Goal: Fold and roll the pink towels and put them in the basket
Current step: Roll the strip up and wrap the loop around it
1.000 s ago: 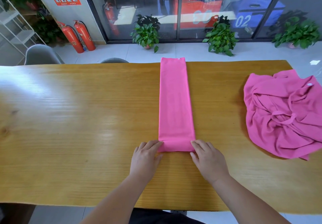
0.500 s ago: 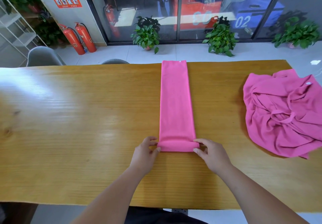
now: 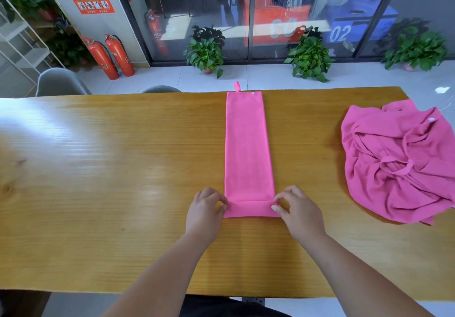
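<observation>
On a long wooden table (image 3: 98, 169), a narrow folded pink towel (image 3: 247, 149) runs 12 to 6 o'clock. The left hand (image 3: 205, 212) and right hand (image 3: 299, 212) pinch its turned-over near end. Even, tight rolling should keep edges square.

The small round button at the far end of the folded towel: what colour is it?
The button is white, on the pink folded towel; head view shows it.

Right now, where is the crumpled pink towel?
In the head view, the crumpled pink towel lies at the right end of the wooden table, apart from the folded towel in the middle.
</observation>
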